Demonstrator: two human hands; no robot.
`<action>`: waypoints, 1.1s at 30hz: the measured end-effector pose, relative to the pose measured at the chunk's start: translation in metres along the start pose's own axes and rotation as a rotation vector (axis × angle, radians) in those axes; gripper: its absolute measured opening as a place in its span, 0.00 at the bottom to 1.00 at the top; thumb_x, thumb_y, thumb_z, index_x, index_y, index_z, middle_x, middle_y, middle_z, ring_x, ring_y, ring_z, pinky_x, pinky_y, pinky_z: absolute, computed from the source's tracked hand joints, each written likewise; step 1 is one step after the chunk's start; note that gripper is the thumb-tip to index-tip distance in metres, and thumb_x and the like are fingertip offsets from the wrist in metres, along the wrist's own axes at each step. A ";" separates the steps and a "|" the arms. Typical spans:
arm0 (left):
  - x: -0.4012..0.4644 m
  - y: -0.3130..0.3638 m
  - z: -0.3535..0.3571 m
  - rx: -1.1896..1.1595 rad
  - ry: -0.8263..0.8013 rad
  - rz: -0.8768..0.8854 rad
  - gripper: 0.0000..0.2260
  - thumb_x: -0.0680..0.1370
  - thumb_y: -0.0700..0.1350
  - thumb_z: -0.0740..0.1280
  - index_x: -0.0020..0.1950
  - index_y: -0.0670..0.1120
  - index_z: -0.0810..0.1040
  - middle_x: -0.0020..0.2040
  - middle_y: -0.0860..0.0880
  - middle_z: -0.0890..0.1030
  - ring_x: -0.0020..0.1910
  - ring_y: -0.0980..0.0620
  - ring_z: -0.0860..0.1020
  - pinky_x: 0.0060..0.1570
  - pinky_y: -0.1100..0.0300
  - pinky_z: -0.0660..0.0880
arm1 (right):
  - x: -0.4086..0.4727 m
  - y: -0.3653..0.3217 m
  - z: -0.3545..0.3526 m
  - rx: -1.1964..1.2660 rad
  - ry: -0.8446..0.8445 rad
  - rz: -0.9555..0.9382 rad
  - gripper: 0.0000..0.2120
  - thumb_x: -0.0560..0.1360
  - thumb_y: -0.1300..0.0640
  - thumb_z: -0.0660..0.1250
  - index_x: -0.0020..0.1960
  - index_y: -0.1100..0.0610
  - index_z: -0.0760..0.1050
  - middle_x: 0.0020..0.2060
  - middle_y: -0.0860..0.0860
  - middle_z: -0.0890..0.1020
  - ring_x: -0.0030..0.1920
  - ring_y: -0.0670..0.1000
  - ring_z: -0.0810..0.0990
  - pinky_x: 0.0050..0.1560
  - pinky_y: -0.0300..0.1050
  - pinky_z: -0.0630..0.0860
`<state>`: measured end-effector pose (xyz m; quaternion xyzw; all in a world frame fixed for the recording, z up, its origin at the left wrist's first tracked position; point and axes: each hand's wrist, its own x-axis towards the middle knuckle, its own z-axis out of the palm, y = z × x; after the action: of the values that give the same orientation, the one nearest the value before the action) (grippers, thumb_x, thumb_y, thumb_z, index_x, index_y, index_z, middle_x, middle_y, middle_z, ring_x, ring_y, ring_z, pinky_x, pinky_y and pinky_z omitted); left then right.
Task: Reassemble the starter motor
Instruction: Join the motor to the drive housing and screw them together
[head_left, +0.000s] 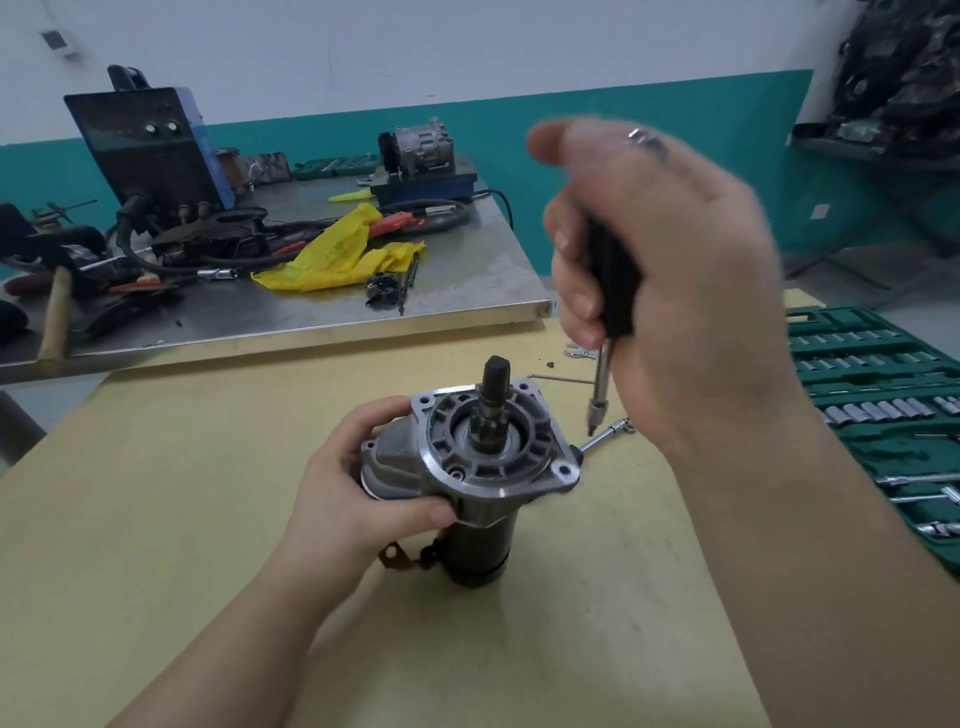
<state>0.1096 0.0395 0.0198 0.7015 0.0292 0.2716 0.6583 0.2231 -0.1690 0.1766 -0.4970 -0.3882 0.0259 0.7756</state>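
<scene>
The motor (475, 483) stands upright on the counter (182, 493), nose housing already on; left hand (358, 488) grips it; right hand (660, 280) clutches a screwdriver (605, 332) just beside it; screws seemingly remain.

The starter motor (483, 467) has a shiny grey metal top and a dark, smooth body. The table (156, 519) looks like matt yellow wood, maybe painted. The far bench (311, 306) is shiny metal.

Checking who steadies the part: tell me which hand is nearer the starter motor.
Left. The left hand grips the starter motor at its side; the right hand holds a screwdriver above and to its right.
</scene>
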 end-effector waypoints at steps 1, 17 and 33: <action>0.005 0.000 -0.009 -0.029 -0.063 -0.020 0.43 0.55 0.51 0.92 0.68 0.52 0.82 0.61 0.41 0.86 0.57 0.37 0.87 0.53 0.50 0.86 | 0.002 0.005 -0.002 -0.142 -0.021 0.027 0.07 0.77 0.51 0.75 0.49 0.55 0.86 0.31 0.44 0.78 0.26 0.46 0.71 0.24 0.40 0.67; 0.012 -0.009 -0.039 0.022 -0.225 0.005 0.39 0.64 0.34 0.85 0.74 0.48 0.79 0.68 0.40 0.83 0.65 0.34 0.83 0.61 0.44 0.83 | 0.011 0.073 -0.028 -0.467 -0.713 0.608 0.18 0.72 0.35 0.75 0.54 0.46 0.87 0.40 0.52 0.87 0.35 0.50 0.79 0.30 0.43 0.71; -0.003 -0.003 -0.017 0.237 -0.318 0.124 0.50 0.70 0.45 0.82 0.86 0.55 0.59 0.87 0.42 0.56 0.85 0.37 0.62 0.78 0.27 0.63 | 0.017 0.087 -0.037 -0.283 -0.647 0.667 0.14 0.79 0.49 0.73 0.56 0.60 0.85 0.38 0.62 0.83 0.30 0.55 0.78 0.23 0.40 0.71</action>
<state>0.1013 0.0540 0.0157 0.8087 -0.0867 0.1920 0.5492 0.2878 -0.1455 0.1101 -0.6614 -0.4289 0.3731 0.4892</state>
